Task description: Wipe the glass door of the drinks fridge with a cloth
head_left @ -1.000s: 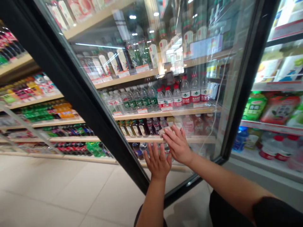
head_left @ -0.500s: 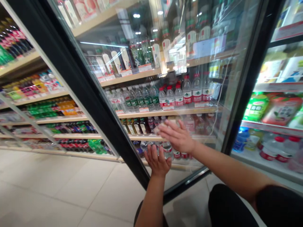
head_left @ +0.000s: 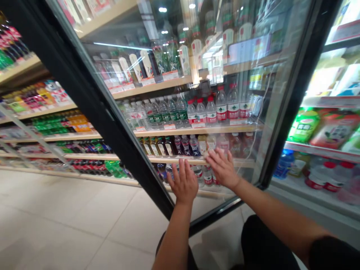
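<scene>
The glass door — black-framed, clear, streaked with reflections — stands open at a slant.

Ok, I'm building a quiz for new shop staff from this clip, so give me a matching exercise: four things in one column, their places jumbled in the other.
Things
1. left hand
2. right hand
3. red-capped water bottles
4. green bottle

Places
A. on a shelf of the lit cooler, right of the door
B. spread on the glass door, nearer its black left bar
C. on a shelf seen through the glass, above both hands
D. spread on the glass, nearer the door's right edge

Pairs: 1-B, 2-D, 3-C, 4-A
</scene>
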### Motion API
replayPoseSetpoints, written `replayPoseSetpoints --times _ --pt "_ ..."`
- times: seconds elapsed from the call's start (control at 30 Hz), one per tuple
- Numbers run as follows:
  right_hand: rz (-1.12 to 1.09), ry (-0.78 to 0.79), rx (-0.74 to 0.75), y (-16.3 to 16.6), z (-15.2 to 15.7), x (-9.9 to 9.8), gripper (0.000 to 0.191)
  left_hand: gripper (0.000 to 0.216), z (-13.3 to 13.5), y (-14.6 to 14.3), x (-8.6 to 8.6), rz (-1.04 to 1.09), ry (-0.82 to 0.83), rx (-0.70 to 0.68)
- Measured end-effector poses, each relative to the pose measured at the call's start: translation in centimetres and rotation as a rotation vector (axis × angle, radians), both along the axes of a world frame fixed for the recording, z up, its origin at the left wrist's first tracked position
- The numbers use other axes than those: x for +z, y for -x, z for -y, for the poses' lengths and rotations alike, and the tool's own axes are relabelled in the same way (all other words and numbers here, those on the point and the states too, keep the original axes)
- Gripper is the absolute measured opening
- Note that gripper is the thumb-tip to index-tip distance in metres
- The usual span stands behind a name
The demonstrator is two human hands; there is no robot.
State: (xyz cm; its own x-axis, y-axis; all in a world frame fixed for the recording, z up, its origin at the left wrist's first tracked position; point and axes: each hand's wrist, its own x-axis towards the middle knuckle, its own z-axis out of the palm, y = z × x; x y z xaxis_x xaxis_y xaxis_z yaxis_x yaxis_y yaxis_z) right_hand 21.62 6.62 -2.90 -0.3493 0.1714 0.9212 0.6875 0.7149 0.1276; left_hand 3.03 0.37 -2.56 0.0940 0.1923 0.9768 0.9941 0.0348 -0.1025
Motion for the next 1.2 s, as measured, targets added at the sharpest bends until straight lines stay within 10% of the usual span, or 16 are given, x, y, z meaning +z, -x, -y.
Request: replayPoseSetpoints --times 0.1,0.3,0.53,0.7,0.93,1.2 --pt "-0.154 0.015 -0.065 -0.2 -0.6 2.0 0.058 0.062 0.1 -0.1 0.1 -0.004 0.006 0.006" --pt "0.046 0.021 0.051 -0.1 0.8 -2.0 0.059 0.058 0.2 -0.1 -0.1 0.024 0.040 -0.030" --pt "-0.185 0.050 -0.037 0.2 -0.3 2.2 0.066 0.053 0.3 -0.3 0.0 -0.001 -0.004 0.009" --pt "-0.077 0.023 -0.002 1.2 0.4 -0.4 0.071 0.052 0.6 -0.5 0.6 -0.033 -0.011 0.024" --pt "-0.298 0.057 -0.052 1.0 -0.7 4.9 0.066 0.056 0.8 -0.7 0.9 -0.054 -0.030 0.034" --pt "-0.031 -0.049 -0.002 0.8 0.1 -0.1 0.071 0.058 0.7 -0.6 1.0 -0.057 -0.028 0.041"
